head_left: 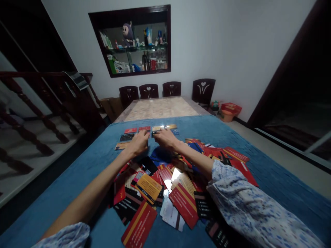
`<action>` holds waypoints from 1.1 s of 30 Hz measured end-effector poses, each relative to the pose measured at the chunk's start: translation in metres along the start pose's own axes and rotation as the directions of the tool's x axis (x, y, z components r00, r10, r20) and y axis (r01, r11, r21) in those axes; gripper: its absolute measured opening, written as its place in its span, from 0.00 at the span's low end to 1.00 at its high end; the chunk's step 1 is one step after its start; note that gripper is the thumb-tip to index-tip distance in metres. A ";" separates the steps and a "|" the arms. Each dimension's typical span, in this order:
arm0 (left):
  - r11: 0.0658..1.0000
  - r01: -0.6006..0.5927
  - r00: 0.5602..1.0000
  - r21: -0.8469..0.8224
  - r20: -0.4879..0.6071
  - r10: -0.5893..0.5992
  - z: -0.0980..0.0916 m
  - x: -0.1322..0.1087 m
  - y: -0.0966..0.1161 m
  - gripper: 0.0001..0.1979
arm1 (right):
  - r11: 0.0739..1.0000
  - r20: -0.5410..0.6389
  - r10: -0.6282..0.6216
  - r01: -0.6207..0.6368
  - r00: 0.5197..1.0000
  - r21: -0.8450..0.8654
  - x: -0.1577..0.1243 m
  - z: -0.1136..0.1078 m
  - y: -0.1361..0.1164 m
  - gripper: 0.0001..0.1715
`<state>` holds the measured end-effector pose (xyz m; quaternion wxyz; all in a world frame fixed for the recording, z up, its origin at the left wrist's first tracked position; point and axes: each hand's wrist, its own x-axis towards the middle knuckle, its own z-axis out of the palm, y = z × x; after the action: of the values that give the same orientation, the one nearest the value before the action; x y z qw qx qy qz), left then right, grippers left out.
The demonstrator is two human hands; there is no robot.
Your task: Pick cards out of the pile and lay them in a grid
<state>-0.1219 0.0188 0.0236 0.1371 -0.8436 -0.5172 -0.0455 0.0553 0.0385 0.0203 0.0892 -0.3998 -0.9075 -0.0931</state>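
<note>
Near the far side of the blue cloth (90, 168), several cards lie in short rows. My left hand (139, 142) has its fingers bent down close to a red card (144, 128) and a black card (126, 137); whether it grips a card is hidden. Beside it, my right hand (165, 138) reaches over the cards at the right end of the rows, by a gold card (171, 126) and a blue card (175, 132). Its fingertips are curled and blurred. Under and in front of my forearms spreads a loose pile with a yellow card (148, 187) and a red card (183, 205).
Beyond the cloth is the table's bare marble-patterned top (162, 107). Dark chairs (203, 90) stand behind and beside it. A wall shelf (137, 48) holds bottles and a plush toy. A wooden railing (38, 106) is at left, a red bag (231, 108) at right.
</note>
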 end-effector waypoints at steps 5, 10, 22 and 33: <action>0.994 -0.092 0.995 -0.051 -0.033 0.090 -0.002 0.016 0.036 0.20 | 0.994 -0.018 0.103 -0.104 0.994 -0.032 -0.039 -0.007 0.026 0.15; 0.977 -0.196 0.980 -0.085 -0.034 0.194 -0.001 0.031 0.068 0.19 | 0.973 0.007 0.209 -0.207 0.978 -0.100 -0.086 -0.009 0.053 0.15; 0.903 -0.372 0.918 -0.214 0.059 0.392 0.013 0.065 0.127 0.21 | 0.917 0.165 0.392 -0.370 0.905 -0.150 -0.148 -0.002 0.089 0.15; 0.878 -0.383 0.892 -0.287 0.133 0.432 0.024 0.063 0.128 0.20 | 0.955 0.164 0.298 -0.290 0.941 -0.070 -0.145 0.009 0.081 0.19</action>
<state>0.0189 0.0242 -0.0089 -0.0159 -0.9445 -0.3280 0.0006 0.2112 -0.0085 -0.0152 0.0143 -0.5390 -0.8397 -0.0640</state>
